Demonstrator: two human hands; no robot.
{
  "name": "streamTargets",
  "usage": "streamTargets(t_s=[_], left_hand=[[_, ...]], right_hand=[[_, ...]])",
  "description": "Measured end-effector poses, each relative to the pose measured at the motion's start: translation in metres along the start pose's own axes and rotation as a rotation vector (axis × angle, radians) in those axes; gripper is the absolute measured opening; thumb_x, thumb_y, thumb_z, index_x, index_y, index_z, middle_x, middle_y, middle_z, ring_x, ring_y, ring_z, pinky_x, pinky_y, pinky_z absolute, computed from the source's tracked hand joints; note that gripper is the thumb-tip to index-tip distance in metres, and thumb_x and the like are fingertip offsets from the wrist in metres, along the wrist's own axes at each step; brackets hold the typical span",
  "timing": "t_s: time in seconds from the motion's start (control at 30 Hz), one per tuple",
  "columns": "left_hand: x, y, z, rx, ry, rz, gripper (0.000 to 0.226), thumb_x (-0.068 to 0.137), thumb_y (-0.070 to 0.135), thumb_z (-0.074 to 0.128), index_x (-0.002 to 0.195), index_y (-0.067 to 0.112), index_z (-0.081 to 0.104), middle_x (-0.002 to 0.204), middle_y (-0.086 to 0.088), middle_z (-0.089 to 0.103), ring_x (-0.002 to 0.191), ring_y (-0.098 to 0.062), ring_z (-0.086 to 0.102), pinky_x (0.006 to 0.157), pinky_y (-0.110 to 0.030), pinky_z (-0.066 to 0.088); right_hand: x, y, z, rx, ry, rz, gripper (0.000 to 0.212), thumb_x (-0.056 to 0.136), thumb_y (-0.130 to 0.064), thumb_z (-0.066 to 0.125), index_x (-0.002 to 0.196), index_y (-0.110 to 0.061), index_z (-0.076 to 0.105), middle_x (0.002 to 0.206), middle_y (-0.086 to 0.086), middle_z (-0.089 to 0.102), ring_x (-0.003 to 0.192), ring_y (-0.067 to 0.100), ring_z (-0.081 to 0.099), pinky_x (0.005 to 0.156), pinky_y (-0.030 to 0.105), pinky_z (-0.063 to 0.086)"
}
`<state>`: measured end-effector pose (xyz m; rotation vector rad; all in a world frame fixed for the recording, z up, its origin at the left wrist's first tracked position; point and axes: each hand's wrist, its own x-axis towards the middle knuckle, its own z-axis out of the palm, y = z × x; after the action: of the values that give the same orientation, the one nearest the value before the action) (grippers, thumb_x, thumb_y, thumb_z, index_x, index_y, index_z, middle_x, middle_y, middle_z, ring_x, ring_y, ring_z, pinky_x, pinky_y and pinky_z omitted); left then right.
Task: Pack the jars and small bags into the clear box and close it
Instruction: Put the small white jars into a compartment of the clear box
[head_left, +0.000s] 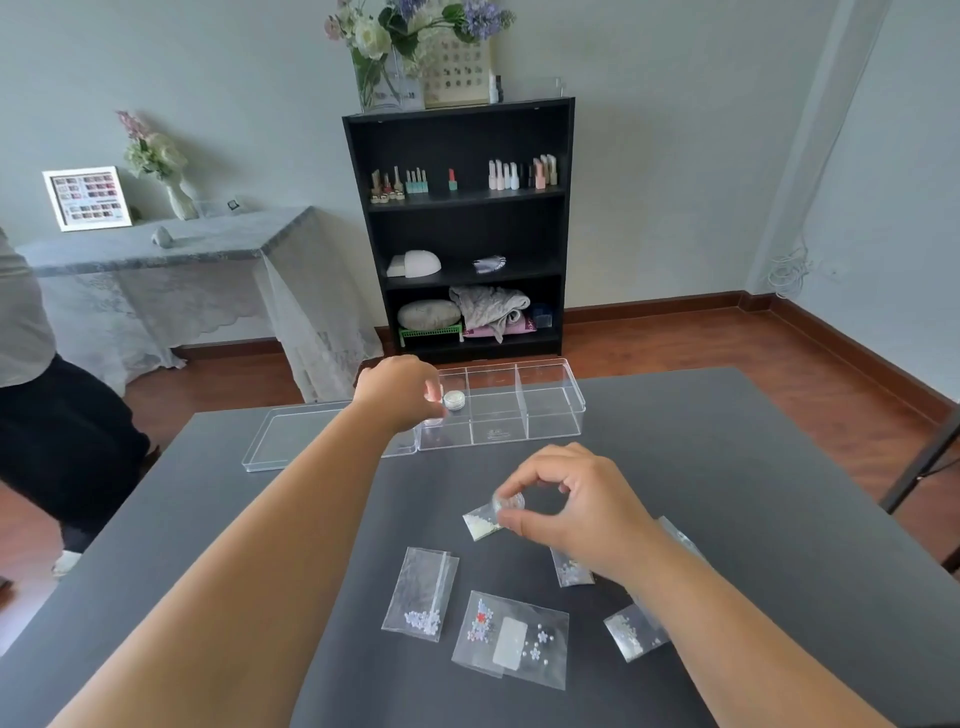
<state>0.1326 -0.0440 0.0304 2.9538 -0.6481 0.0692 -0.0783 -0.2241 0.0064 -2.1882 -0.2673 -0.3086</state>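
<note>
The clear box with three compartments stands open at the table's far edge, and its lid lies flat to its left. A small jar sits in the left compartment. My left hand reaches over that compartment, fingers closed on another small jar that is mostly hidden. Nearer to me, my right hand pinches a small clear jar just above the table. Several small clear bags of beads lie around it: one under the jar, one at left, a larger one in front.
The dark table has two more bags beside my right forearm. Another person stands at the left. A black shelf and a draped side table stand against the far wall.
</note>
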Motion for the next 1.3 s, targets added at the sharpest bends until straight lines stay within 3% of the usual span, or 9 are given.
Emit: streamTargets(t_s=[0.13, 0.27, 0.37, 0.5, 0.6, 0.77, 0.87, 1.3], left_hand=[[-0.032, -0.007, 0.014, -0.272, 0.223, -0.046, 0.018, 0.084, 0.048, 0.062, 0.081, 0.032, 0.069, 0.101, 0.008, 0.062, 0.093, -0.016, 0.057, 0.083, -0.041, 0.049], [-0.066, -0.01, 0.038, -0.367, 0.432, -0.063, 0.015, 0.088, 0.037, 0.059, 0.091, 0.029, 0.072, 0.109, 0.008, 0.066, 0.102, -0.022, 0.054, 0.086, -0.04, 0.041], [-0.077, -0.009, 0.051, -0.306, 0.445, -0.067, 0.02, 0.09, 0.035, 0.059, 0.104, 0.03, 0.073, 0.119, 0.01, 0.065, 0.111, -0.025, 0.052, 0.089, -0.041, 0.037], [-0.079, -0.009, 0.056, -0.273, 0.462, -0.082, 0.024, 0.092, 0.036, 0.057, 0.112, 0.032, 0.07, 0.126, 0.01, 0.064, 0.115, -0.025, 0.051, 0.092, -0.044, 0.039], [-0.08, -0.009, 0.059, -0.293, 0.48, -0.093, 0.025, 0.093, 0.035, 0.057, 0.115, 0.034, 0.068, 0.127, 0.012, 0.064, 0.114, -0.024, 0.052, 0.09, -0.041, 0.039], [-0.078, -0.01, 0.061, -0.318, 0.477, -0.108, 0.026, 0.093, 0.034, 0.057, 0.117, 0.035, 0.067, 0.128, 0.014, 0.062, 0.113, -0.022, 0.05, 0.089, -0.039, 0.037], [-0.077, -0.011, 0.06, -0.332, 0.492, -0.108, 0.025, 0.093, 0.032, 0.058, 0.115, 0.034, 0.069, 0.127, 0.013, 0.064, 0.111, -0.022, 0.051, 0.089, -0.039, 0.037], [-0.074, -0.013, 0.06, -0.359, 0.499, -0.098, 0.024, 0.092, 0.03, 0.059, 0.114, 0.034, 0.07, 0.125, 0.012, 0.065, 0.108, -0.024, 0.051, 0.082, -0.034, 0.031]], right_hand=[[0.033, -0.005, -0.005, 0.019, 0.026, -0.014, 0.008, 0.075, -0.037, 0.079, 0.081, -0.033, 0.075, 0.085, -0.018, 0.069, 0.089, 0.002, 0.055, 0.075, 0.018, 0.042], [0.088, -0.006, -0.006, -0.02, 0.1, 0.015, 0.008, 0.073, -0.034, 0.081, 0.075, -0.035, 0.073, 0.073, -0.025, 0.062, 0.078, -0.016, 0.051, 0.061, 0.003, 0.037], [0.13, -0.001, -0.001, -0.147, 0.051, 0.027, 0.007, 0.076, -0.027, 0.079, 0.08, -0.028, 0.074, 0.074, -0.02, 0.063, 0.069, -0.017, 0.051, 0.055, 0.005, 0.036], [0.165, 0.006, 0.019, -0.293, -0.105, 0.08, 0.012, 0.076, -0.021, 0.076, 0.086, -0.026, 0.074, 0.086, -0.009, 0.067, 0.08, 0.006, 0.061, 0.064, 0.025, 0.046], [0.176, 0.009, 0.031, -0.449, -0.183, 0.099, 0.013, 0.075, -0.022, 0.076, 0.087, -0.027, 0.073, 0.078, -0.012, 0.062, 0.083, 0.012, 0.056, 0.059, 0.025, 0.04], [0.186, 0.003, 0.049, -0.806, -0.184, 0.066, 0.005, 0.078, -0.028, 0.074, 0.076, -0.03, 0.07, 0.09, -0.007, 0.068, 0.105, 0.021, 0.047, 0.086, 0.039, 0.032], [0.19, 0.002, 0.058, -0.907, -0.187, 0.062, 0.003, 0.077, -0.029, 0.073, 0.08, -0.028, 0.072, 0.093, -0.006, 0.069, 0.107, 0.022, 0.048, 0.089, 0.039, 0.031], [0.203, 0.006, 0.066, -1.004, -0.265, 0.184, 0.032, 0.068, -0.05, 0.079, 0.088, -0.026, 0.075, 0.094, -0.004, 0.069, 0.106, 0.022, 0.046, 0.083, 0.039, 0.026]])
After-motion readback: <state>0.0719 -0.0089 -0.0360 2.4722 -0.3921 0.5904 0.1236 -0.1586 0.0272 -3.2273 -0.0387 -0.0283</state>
